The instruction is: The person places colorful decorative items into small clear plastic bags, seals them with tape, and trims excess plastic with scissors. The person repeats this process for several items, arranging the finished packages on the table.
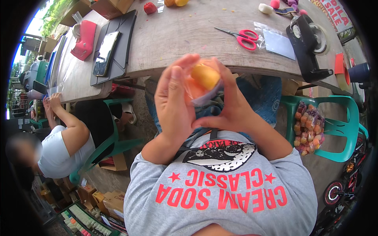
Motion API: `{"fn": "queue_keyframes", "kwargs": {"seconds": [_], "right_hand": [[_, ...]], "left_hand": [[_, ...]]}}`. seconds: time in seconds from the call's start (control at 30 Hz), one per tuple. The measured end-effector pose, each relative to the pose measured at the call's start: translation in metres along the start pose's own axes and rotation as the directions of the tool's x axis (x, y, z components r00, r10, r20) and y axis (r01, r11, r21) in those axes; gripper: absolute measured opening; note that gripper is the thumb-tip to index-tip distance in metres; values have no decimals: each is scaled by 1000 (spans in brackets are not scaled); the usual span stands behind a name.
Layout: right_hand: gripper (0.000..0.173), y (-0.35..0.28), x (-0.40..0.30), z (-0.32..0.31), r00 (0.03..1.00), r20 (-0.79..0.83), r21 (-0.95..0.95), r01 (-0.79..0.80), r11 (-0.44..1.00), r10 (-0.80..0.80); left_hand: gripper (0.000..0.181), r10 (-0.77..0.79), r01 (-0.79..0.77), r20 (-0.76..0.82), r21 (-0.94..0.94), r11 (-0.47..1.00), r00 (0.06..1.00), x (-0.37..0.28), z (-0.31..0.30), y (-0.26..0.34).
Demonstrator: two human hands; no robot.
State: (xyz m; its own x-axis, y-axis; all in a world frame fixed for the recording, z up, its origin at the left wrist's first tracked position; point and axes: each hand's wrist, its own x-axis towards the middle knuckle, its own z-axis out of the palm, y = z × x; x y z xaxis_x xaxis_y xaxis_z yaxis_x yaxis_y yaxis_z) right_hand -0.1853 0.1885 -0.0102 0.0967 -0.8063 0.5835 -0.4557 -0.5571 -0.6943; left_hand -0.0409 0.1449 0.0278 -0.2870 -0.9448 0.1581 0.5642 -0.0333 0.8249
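Note:
Between both hands, just past the table's near edge, is a bundle of yellow, orange and purple pieces (203, 79) in clear plastic; it is slightly blurred. My left hand (175, 100) cups its left side with the fingers pointing up. My right hand (231, 101) curves around its right side, thumb low towards the left palm. Scissors with pink handles (248, 39) lie on the table (183, 38) beyond the hands. Right of them are clear plastic sleeves with a pale sheet (279, 44). A red lump (150, 8) and a white lump (265, 8) lie farther back.
A black tape dispenser (308, 47) stands on the right, a red one (84, 41) on the left near a phone (106, 54) on a dark folding case (127, 38). A green chair (339, 126) holds wrapped bundles (308, 128). Another person (66, 144) sits at left.

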Motion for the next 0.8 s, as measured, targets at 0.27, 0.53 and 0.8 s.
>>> {"fn": "queue_keyframes", "kwargs": {"seconds": [0.27, 0.53, 0.8], "right_hand": [[106, -3, -29, -17, 995, 57, 830, -92, 550, 81], [75, -15, -44, -16, 941, -333, 211, 9, 977, 63], [55, -23, -49, -20, 945, -321, 91, -31, 995, 59]], "left_hand": [[135, 48, -183, 488, 232, 955, 872, -1, -5, -8], [114, -64, 33, 315, 102, 994, 947, -30, 17, -26], [74, 40, -129, 295, 289, 949, 955, -39, 4, -28]]}}
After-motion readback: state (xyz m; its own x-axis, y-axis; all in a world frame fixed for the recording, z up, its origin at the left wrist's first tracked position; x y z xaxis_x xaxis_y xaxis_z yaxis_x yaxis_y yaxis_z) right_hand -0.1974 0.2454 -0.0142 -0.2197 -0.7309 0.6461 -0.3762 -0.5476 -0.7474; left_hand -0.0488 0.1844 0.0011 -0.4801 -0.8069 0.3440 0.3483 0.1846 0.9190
